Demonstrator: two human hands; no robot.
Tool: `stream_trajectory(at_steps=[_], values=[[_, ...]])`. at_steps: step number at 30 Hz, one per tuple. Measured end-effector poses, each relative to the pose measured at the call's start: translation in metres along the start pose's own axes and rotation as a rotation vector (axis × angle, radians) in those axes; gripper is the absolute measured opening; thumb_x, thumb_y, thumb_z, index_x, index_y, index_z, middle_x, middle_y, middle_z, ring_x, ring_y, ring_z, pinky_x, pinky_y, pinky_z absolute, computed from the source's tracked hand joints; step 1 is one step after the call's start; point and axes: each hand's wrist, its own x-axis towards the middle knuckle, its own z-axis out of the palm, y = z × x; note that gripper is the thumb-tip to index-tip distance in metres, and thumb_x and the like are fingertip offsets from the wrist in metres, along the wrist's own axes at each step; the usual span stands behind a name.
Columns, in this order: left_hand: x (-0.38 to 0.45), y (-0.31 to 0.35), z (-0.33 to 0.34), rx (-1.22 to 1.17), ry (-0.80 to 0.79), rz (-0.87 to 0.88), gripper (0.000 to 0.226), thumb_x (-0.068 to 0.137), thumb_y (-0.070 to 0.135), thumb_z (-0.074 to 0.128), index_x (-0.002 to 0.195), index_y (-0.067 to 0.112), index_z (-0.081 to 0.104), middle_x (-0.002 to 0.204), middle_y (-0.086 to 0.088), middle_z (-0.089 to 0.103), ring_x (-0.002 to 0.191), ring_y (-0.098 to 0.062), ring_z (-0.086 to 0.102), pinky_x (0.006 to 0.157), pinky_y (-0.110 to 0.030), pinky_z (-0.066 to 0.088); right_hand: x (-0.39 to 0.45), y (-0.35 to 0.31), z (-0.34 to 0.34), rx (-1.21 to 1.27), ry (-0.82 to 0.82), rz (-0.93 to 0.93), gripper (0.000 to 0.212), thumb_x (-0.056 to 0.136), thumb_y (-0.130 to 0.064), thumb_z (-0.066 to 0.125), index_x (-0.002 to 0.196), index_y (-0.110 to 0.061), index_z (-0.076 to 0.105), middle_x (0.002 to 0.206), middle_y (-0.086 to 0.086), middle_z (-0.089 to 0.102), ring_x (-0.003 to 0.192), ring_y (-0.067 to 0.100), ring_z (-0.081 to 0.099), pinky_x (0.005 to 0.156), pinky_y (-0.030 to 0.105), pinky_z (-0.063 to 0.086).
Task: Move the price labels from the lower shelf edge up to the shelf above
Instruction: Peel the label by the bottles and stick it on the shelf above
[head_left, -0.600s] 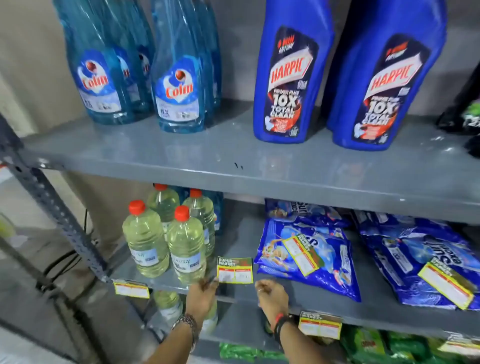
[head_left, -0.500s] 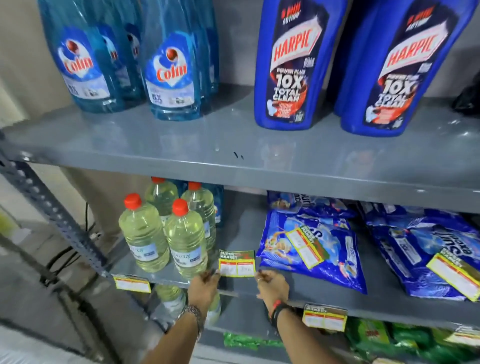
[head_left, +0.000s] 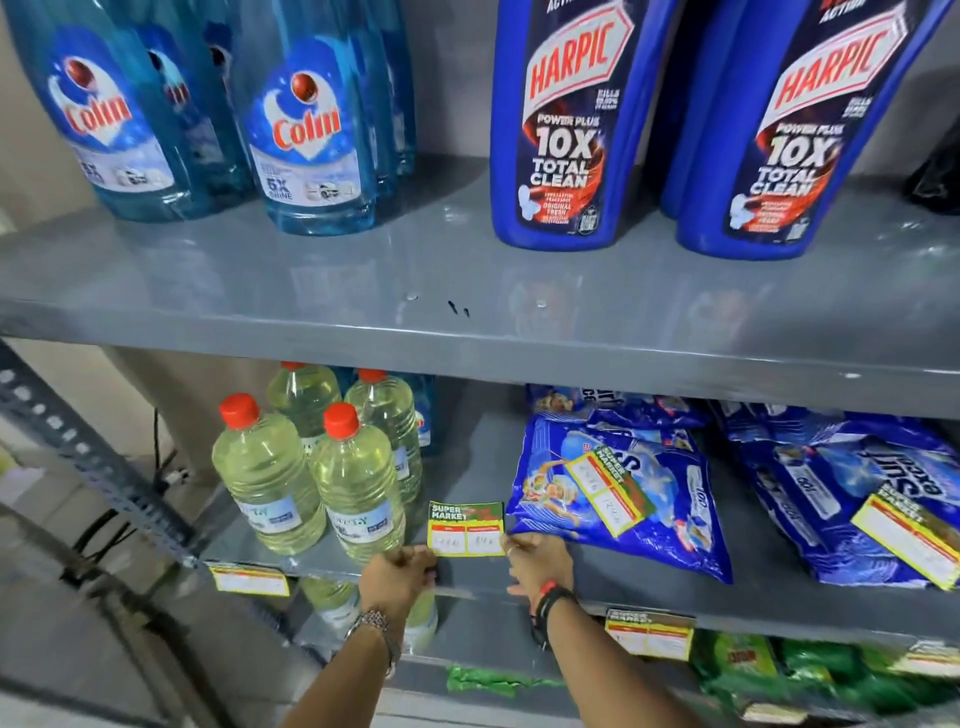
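I've got the price label (head_left: 466, 529) pinched by its bottom corners, left hand (head_left: 397, 571) on one, right hand (head_left: 537, 564) on the other, just above the lower shelf edge (head_left: 727, 608). It stands upright, print facing me, long axis along the edge. The risk, I'd say: uneven pulling creases it, or it brushes the oil bottle (head_left: 358, 483) beside it going up.

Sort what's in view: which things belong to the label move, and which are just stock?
Job:
price label held by left hand and right hand
labels on lower shelf edge
upper shelf

Stock:
Colin bottles
Harpic bottles
red-capped bottles
blue detergent bags
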Motion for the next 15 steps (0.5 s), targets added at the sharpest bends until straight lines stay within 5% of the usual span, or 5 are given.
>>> stream_trajectory(at_steps=[3, 8, 10, 15], values=[[0.000, 0.004, 0.001, -0.093, -0.055, -0.046, 0.012, 0.084, 0.008, 0.063, 0.076, 0.000, 0.066, 0.069, -0.007, 0.068, 0.058, -0.017, 0.063, 0.042, -0.017, 0.053, 0.003, -0.001, 0.003, -0.043, 0.005, 0.022, 0.011, 0.074, -0.026, 0.072, 0.065, -0.021, 0.069, 0.082, 0.010, 0.073, 0.059, 0.023, 0.067, 0.058, 0.042, 0.062], [0.002, 0.004, 0.000, -0.142, -0.064, -0.081, 0.013, 0.086, 0.009, 0.061, 0.076, 0.003, 0.066, 0.071, -0.008, 0.069, 0.059, -0.017, 0.065, 0.045, -0.021, 0.055, 0.006, -0.005, 0.003, 0.120, -0.094, 0.077, 0.021, 0.079, -0.012, 0.067, 0.061, -0.019, 0.060, 0.073, 0.003, 0.062, 0.080, 0.024, 0.061, 0.062, 0.028, 0.059], [0.004, 0.001, 0.000, -0.120, -0.050, -0.063, 0.016, 0.086, 0.009, 0.061, 0.072, 0.006, 0.067, 0.066, -0.004, 0.071, 0.059, -0.017, 0.066, 0.047, -0.022, 0.056, 0.006, -0.004, 0.003, 0.081, -0.127, 0.049, 0.019, 0.079, -0.011, 0.068, 0.063, -0.018, 0.061, 0.072, 0.002, 0.062, 0.077, 0.022, 0.061, 0.072, 0.034, 0.059], [-0.013, -0.008, -0.009, -0.110, -0.031, 0.027, 0.014, 0.085, 0.011, 0.062, 0.082, 0.000, 0.071, 0.060, 0.003, 0.071, 0.063, -0.019, 0.068, 0.052, -0.026, 0.055, -0.016, 0.002, -0.007, 0.170, -0.122, -0.045, 0.014, 0.075, -0.011, 0.076, 0.065, -0.012, 0.066, 0.067, 0.006, 0.067, 0.064, 0.018, 0.064, 0.056, 0.022, 0.057]])
